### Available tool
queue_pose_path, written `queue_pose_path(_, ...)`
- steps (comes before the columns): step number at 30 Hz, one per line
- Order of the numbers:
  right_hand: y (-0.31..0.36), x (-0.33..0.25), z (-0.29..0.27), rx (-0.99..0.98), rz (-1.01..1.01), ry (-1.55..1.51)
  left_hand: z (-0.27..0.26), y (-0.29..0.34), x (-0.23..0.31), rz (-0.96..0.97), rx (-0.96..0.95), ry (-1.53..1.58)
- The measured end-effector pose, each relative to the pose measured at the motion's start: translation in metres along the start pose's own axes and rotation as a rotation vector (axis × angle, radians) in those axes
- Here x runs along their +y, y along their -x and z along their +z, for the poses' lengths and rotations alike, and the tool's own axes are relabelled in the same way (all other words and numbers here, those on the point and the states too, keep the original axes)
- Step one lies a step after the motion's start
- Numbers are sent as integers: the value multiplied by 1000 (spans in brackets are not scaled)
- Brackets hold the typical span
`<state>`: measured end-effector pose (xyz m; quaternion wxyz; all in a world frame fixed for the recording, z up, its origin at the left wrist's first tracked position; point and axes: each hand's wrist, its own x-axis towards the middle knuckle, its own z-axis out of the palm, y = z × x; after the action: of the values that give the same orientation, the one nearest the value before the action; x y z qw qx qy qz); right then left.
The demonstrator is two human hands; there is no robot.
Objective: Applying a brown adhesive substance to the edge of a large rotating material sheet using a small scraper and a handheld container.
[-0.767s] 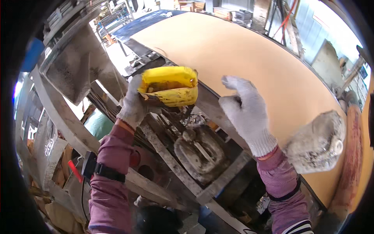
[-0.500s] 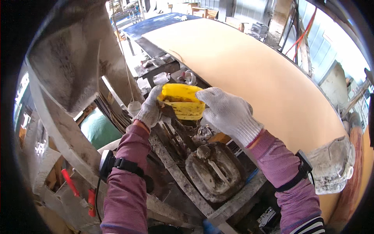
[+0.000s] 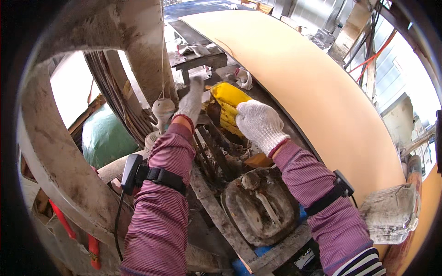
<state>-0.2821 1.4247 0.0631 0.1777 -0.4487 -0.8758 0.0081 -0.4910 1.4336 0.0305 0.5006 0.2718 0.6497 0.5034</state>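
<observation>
A yellow plastic container (image 3: 232, 99), open at the top and smeared with dark grime, tilts over the cluttered stand in front of me. My right hand (image 3: 261, 123), in a white knit glove, is closed on its right side. My left hand (image 3: 192, 102), gloved alike, is just left of the container with its fingers stretched up and slightly blurred. A small gap shows between that hand and the yellow rim. Brownish matter shows beside the container's left edge. Below, a dirt-caked jerrycan (image 3: 260, 207) lies with its handle upward.
A large tan sheet (image 3: 294, 78) spreads across the right side. On the left stand a curved grey machine frame (image 3: 50, 152), a hanging pale bulb-shaped fitting (image 3: 164, 108) and a green rounded object (image 3: 108, 138). A dusty clear-wrapped box (image 3: 390, 214) sits at the right. Red-handled tools (image 3: 94, 250) are at lower left.
The container has gone from level between both hands to tilted, held by the right hand. My left hand has come away from its rim. The view has shifted.
</observation>
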Motion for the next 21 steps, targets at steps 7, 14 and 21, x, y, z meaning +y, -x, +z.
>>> queue_pose_path(7, 0, 10, 36, 20, 27, 94, -25, 5, -16, 164, 382, -320)
queue_pose_path(14, -3, -9, 55, -83, 92, 167, -12, 29, -46, 297, 302, -274)
queue_pose_path(21, -2, -12, 81, -270, 236, 91, -12, 28, -57, 494, 197, -500)
